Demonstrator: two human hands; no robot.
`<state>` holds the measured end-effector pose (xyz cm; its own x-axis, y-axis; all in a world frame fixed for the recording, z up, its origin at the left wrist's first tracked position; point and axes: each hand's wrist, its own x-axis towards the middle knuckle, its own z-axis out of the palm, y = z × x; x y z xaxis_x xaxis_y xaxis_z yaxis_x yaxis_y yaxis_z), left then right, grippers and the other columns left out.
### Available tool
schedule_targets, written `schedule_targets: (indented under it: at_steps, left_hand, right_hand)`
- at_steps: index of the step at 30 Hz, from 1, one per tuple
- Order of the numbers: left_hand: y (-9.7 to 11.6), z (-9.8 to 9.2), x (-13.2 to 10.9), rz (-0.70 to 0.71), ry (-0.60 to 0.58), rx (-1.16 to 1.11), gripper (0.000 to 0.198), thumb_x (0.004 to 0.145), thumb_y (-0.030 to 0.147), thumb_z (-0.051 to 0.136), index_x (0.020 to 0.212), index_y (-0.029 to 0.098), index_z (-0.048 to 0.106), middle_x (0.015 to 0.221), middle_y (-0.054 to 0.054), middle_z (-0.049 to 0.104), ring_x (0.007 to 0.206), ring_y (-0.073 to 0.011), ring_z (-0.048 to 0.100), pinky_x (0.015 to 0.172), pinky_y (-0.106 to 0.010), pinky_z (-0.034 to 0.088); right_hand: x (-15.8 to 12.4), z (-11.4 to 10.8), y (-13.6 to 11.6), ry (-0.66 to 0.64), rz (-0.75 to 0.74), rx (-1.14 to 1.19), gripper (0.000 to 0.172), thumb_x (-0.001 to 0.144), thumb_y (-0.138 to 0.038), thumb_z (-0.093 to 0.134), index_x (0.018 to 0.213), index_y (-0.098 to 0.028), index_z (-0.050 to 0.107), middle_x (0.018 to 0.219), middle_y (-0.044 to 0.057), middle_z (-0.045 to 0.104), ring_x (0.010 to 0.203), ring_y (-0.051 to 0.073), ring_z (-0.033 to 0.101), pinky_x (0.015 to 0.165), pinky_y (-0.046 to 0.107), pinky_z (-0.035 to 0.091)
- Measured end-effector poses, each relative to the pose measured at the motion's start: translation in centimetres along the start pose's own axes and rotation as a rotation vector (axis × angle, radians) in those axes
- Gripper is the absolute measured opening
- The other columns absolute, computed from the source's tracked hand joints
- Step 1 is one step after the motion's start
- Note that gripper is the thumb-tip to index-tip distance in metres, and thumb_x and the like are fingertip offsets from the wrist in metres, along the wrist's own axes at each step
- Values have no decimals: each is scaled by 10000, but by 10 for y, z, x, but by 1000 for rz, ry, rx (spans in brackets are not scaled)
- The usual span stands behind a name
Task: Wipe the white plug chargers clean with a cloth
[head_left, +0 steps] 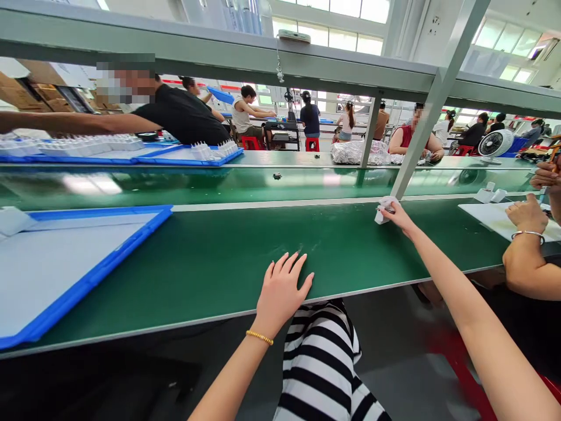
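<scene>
My left hand [280, 289] lies with fingers spread at the front edge of the green work surface [210, 257], holding nothing. Stretched far to the right, my right hand [400, 216] has its fingers closed on a small white plastic part [382, 216], close to the foot of a grey metal post [414, 146]. Some whitish, crumpled-looking material lies over the top of that part, and my fingers hide some of it. Its exact kind cannot be made out.
A blue-rimmed tray [109, 257] takes up the left side. Blue trays of white parts [87, 146] stand beyond the conveyor belt [210, 181], which carries a small dark piece [277, 176]. At right, a co-worker's hand [528, 213] rests by a white board [486, 217] and white parts [491, 193].
</scene>
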<state>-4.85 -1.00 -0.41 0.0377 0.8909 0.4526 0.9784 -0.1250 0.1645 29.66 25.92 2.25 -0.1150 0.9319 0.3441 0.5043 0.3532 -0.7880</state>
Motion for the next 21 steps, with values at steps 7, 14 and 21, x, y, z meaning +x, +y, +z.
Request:
schedule_targets:
  at_steps: [7, 14, 21]
  left_hand:
    - [-1, -2, 3, -30, -18, -107, 527, 940, 463, 494, 1392, 194, 504, 1377, -96, 594, 1302, -290, 508, 1086, -496, 415]
    - [-5, -9, 6, -45, -21, -266, 529, 982, 305, 435, 1499, 242, 341, 1429, -79, 548, 1291, -220, 514, 1064, -416, 440]
    - [-3, -7, 2, 38, 40, -132, 511, 988, 374, 416, 1492, 309, 367, 1500, -93, 465, 1295, -259, 515, 1018, -435, 475]
  right_hand:
    - [-51, 78, -78, -377, -84, 252, 643, 711, -588, 710, 1224, -228, 567, 1178, 102, 659, 1050, 276, 657, 943, 454, 514]
    - [-102, 112, -133, -529, -265, 186, 448, 833, -608, 552, 1057, -221, 549, 1132, 74, 634, 1060, 235, 604, 937, 380, 473]
    - [-155, 103, -164, -243, -241, -400, 343, 983, -487, 330, 866, -229, 523, 935, 62, 647, 855, 211, 582, 713, 304, 419]
